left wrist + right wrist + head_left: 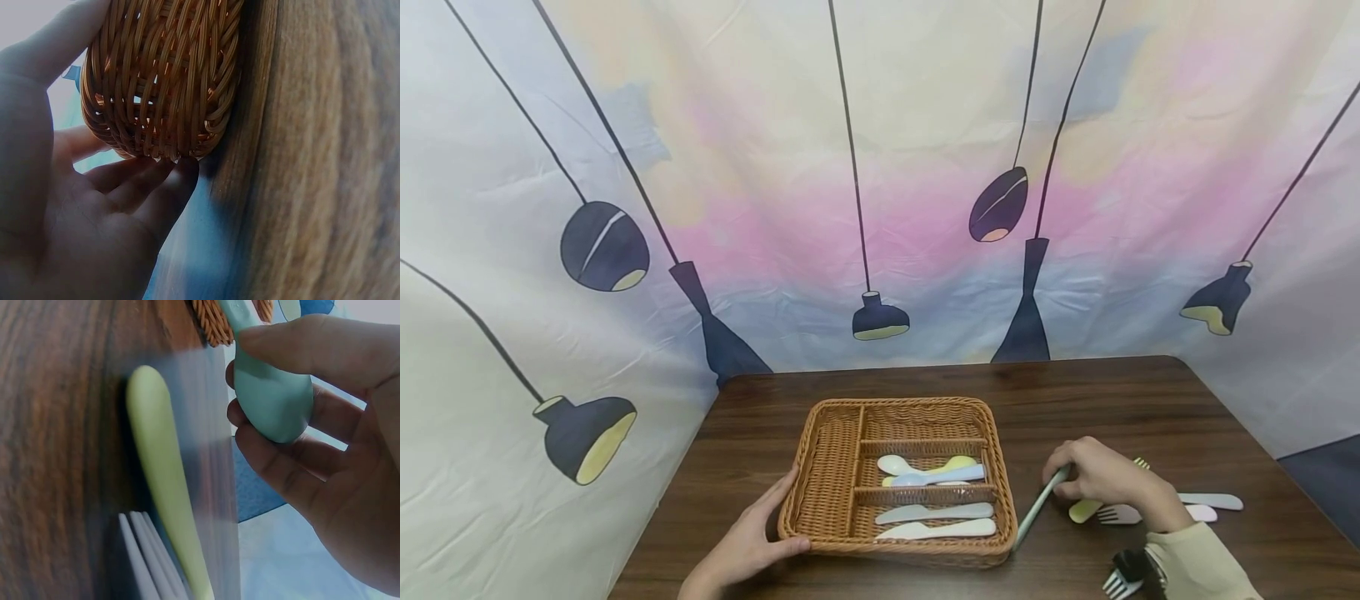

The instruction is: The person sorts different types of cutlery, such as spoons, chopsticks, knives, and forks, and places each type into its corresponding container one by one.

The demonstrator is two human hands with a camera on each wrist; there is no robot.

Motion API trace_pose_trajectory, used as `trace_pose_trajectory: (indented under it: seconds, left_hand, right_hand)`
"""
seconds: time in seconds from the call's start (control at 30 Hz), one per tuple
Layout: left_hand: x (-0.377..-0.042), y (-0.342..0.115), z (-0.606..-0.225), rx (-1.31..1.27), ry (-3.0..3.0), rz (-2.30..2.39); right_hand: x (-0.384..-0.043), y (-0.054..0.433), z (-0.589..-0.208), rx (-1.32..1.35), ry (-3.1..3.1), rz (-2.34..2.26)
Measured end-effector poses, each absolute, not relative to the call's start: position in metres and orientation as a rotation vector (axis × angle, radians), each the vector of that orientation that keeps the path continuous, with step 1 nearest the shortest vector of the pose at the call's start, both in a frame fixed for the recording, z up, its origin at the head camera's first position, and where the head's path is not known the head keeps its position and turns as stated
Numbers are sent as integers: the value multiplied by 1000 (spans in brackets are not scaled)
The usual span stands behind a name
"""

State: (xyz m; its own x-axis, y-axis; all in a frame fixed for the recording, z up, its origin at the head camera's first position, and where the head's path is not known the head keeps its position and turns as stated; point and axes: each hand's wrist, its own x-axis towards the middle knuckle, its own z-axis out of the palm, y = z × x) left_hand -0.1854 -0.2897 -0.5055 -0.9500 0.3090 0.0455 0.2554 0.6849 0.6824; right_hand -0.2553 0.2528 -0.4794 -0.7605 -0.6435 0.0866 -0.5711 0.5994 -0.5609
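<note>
A brown wicker basket (850,546) with dividers stands on the table. Its middle right section holds several spoons, among them a blue spoon (936,476) and a yellow spoon (958,463). Two knives lie in the front section, a grey knife (932,512) and a white knife (936,529). My left hand (745,537) holds the basket's front left corner, thumb at the front and fingers along the left side. To the right of the basket, my right hand (1097,475) pinches a green spoon (275,394) by its bowl, handle towards the basket.
Under and beside the right hand lie a yellow-green fork (1082,510), a pale pink fork (1118,515) and a pale grey handle (1213,500). Another light fork (1122,585) lies near the front edge. Behind the wooden table (1075,400) hangs a cloth printed with lamps (880,321).
</note>
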Motion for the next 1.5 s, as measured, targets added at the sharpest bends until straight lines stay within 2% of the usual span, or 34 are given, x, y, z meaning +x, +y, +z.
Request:
trace_pose_trajectory:
  seconds: [1.5]
  left_hand:
    - [-185,-289,-503,457,2831,1088]
  right_hand:
    - [-252,289,-451,-1024,2845,-966]
